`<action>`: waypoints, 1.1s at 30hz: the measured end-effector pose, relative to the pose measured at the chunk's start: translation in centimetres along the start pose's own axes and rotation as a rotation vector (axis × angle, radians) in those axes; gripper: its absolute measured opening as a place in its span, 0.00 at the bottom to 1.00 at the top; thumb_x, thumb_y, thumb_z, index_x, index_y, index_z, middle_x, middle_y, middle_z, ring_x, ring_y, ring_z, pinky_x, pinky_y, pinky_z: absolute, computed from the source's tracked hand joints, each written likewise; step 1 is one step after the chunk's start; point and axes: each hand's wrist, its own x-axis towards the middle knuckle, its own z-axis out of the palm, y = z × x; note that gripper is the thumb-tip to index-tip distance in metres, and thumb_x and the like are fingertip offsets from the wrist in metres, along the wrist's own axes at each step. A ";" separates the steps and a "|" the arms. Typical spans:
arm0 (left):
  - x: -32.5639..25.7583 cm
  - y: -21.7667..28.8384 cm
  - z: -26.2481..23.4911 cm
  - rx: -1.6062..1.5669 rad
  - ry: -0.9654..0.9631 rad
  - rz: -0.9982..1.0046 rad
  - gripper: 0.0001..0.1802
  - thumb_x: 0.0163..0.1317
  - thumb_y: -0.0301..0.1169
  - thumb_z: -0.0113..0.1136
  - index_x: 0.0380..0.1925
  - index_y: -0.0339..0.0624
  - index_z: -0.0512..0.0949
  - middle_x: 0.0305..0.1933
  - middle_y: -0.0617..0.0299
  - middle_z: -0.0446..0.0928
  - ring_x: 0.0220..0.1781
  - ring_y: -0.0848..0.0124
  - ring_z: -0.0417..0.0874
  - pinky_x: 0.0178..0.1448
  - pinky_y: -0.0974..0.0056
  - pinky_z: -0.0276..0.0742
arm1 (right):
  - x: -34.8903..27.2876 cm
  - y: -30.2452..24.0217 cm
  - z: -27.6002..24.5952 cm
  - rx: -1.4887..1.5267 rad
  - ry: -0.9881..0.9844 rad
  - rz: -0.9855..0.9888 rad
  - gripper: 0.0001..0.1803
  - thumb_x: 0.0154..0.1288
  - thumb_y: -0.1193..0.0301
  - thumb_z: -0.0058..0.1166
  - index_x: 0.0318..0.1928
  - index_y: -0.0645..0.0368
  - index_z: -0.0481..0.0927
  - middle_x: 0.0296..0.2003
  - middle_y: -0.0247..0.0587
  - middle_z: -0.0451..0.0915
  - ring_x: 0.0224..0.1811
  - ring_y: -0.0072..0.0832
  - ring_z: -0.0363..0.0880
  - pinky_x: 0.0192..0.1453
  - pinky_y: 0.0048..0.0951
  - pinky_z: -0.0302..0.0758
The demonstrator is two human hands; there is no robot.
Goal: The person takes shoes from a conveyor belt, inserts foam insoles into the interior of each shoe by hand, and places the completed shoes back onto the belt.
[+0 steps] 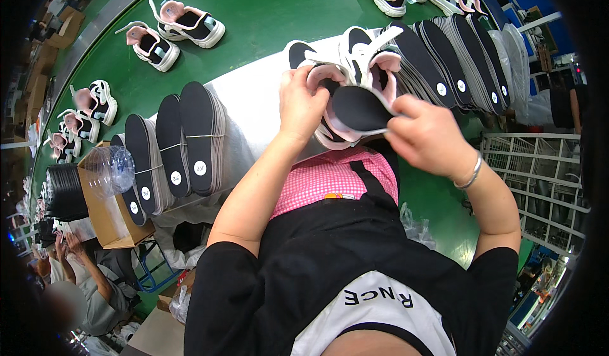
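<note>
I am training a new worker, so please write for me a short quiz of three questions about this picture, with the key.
1. What does the right hand hold?
a) a cardboard box
b) a black insole
c) a plastic bag
2. True or false: the left hand touches a pink-lined shoe.
3. Fill in the colour: the bracelet is ____.

Key: 1 b; 2 true; 3 silver.

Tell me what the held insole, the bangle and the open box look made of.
Insole: perhaps foam under matte black fabric; its edge is paler. Bangle: likely polished metal, silvery with highlights. Box: apparently cardboard, brown and dull.
</note>
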 end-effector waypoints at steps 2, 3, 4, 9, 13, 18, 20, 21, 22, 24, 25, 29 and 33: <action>-0.2 0.6 0.2 -0.020 -0.033 -0.053 0.18 0.41 0.24 0.52 0.38 0.39 0.75 0.37 0.47 0.71 0.42 0.53 0.72 0.48 0.58 0.69 | 1.1 -1.1 0.7 -0.158 -0.241 -0.033 0.03 0.46 0.73 0.51 0.20 0.58 0.74 0.30 0.38 0.72 0.28 0.33 0.75 0.30 0.33 0.74; -0.4 0.7 0.5 -0.028 -0.041 -0.057 0.19 0.41 0.24 0.53 0.38 0.39 0.75 0.39 0.46 0.70 0.43 0.53 0.71 0.49 0.58 0.68 | 1.7 -1.1 1.5 -0.168 -0.269 -0.064 0.03 0.44 0.74 0.51 0.22 0.59 0.76 0.30 0.40 0.72 0.29 0.33 0.76 0.30 0.32 0.75; -0.7 0.6 0.9 -0.047 -0.046 -0.064 0.19 0.42 0.24 0.53 0.39 0.39 0.75 0.39 0.46 0.69 0.43 0.52 0.71 0.49 0.58 0.68 | 2.2 -1.1 2.8 -0.215 -0.246 -0.037 0.04 0.44 0.74 0.51 0.23 0.60 0.77 0.29 0.41 0.72 0.29 0.35 0.76 0.31 0.32 0.75; -1.7 -0.4 1.8 -0.116 -0.044 -0.083 0.19 0.45 0.27 0.53 0.41 0.38 0.75 0.41 0.45 0.68 0.44 0.52 0.70 0.50 0.58 0.68 | 5.7 -0.4 8.3 -0.077 -0.117 0.174 0.07 0.46 0.72 0.51 0.24 0.63 0.77 0.32 0.49 0.74 0.31 0.40 0.76 0.34 0.35 0.75; -2.1 -0.1 2.2 -0.148 -0.021 -0.134 0.18 0.47 0.27 0.52 0.41 0.37 0.75 0.42 0.44 0.67 0.45 0.52 0.70 0.51 0.59 0.68 | 4.4 -0.4 8.1 0.066 -0.015 0.187 0.10 0.51 0.69 0.51 0.29 0.64 0.75 0.36 0.53 0.73 0.34 0.42 0.75 0.38 0.37 0.74; -2.1 0.2 2.2 -0.139 -0.013 -0.145 0.18 0.48 0.27 0.51 0.41 0.36 0.75 0.42 0.44 0.67 0.45 0.52 0.71 0.51 0.59 0.67 | 2.4 -2.2 3.5 -0.181 -0.389 0.361 0.19 0.49 0.60 0.56 0.36 0.61 0.71 0.34 0.47 0.73 0.38 0.42 0.74 0.45 0.42 0.67; -2.1 0.1 2.4 -0.113 -0.016 -0.123 0.18 0.48 0.28 0.51 0.41 0.36 0.75 0.42 0.45 0.67 0.45 0.52 0.71 0.51 0.59 0.67 | 2.4 -1.6 3.3 -0.162 -0.312 0.310 0.14 0.50 0.62 0.54 0.31 0.60 0.74 0.28 0.43 0.74 0.35 0.40 0.75 0.41 0.40 0.70; -2.1 0.1 2.5 -0.102 -0.018 -0.108 0.18 0.48 0.28 0.51 0.42 0.36 0.75 0.42 0.45 0.67 0.44 0.52 0.71 0.50 0.59 0.67 | 2.5 -1.2 3.4 -0.141 -0.278 0.278 0.12 0.50 0.63 0.53 0.30 0.60 0.74 0.27 0.44 0.73 0.34 0.39 0.75 0.39 0.39 0.71; -2.0 0.2 2.5 -0.105 -0.022 -0.104 0.18 0.48 0.28 0.52 0.42 0.36 0.75 0.41 0.45 0.67 0.44 0.52 0.71 0.50 0.59 0.67 | 2.6 -0.9 3.7 -0.120 -0.245 0.244 0.11 0.51 0.64 0.53 0.28 0.60 0.75 0.27 0.44 0.73 0.33 0.38 0.75 0.37 0.38 0.72; -2.1 0.2 2.6 -0.105 -0.030 -0.099 0.18 0.48 0.28 0.52 0.42 0.35 0.75 0.41 0.45 0.67 0.44 0.52 0.71 0.50 0.59 0.68 | 3.1 -0.6 5.1 -0.130 -0.169 0.181 0.06 0.49 0.70 0.51 0.23 0.60 0.76 0.26 0.45 0.74 0.32 0.38 0.76 0.34 0.36 0.73; -2.1 0.2 2.6 -0.114 -0.041 -0.102 0.18 0.48 0.28 0.52 0.42 0.35 0.75 0.41 0.45 0.67 0.44 0.52 0.71 0.50 0.59 0.68 | 3.4 -0.5 5.7 -0.131 -0.167 0.173 0.05 0.48 0.72 0.50 0.23 0.61 0.76 0.26 0.45 0.75 0.32 0.38 0.76 0.35 0.35 0.74; -2.3 0.3 2.4 -0.140 -0.031 -0.110 0.19 0.48 0.27 0.52 0.43 0.34 0.74 0.42 0.45 0.67 0.44 0.53 0.71 0.50 0.60 0.68 | 4.9 0.2 7.8 -0.134 -0.124 0.106 0.04 0.46 0.74 0.50 0.23 0.61 0.78 0.26 0.46 0.75 0.31 0.38 0.77 0.34 0.34 0.75; -2.5 -0.2 2.7 -0.205 -0.012 -0.118 0.20 0.48 0.25 0.52 0.44 0.34 0.74 0.42 0.47 0.66 0.43 0.55 0.70 0.48 0.62 0.68 | 5.6 0.9 8.8 -0.121 -0.211 0.109 0.06 0.47 0.72 0.50 0.24 0.61 0.78 0.27 0.49 0.76 0.32 0.38 0.78 0.33 0.35 0.75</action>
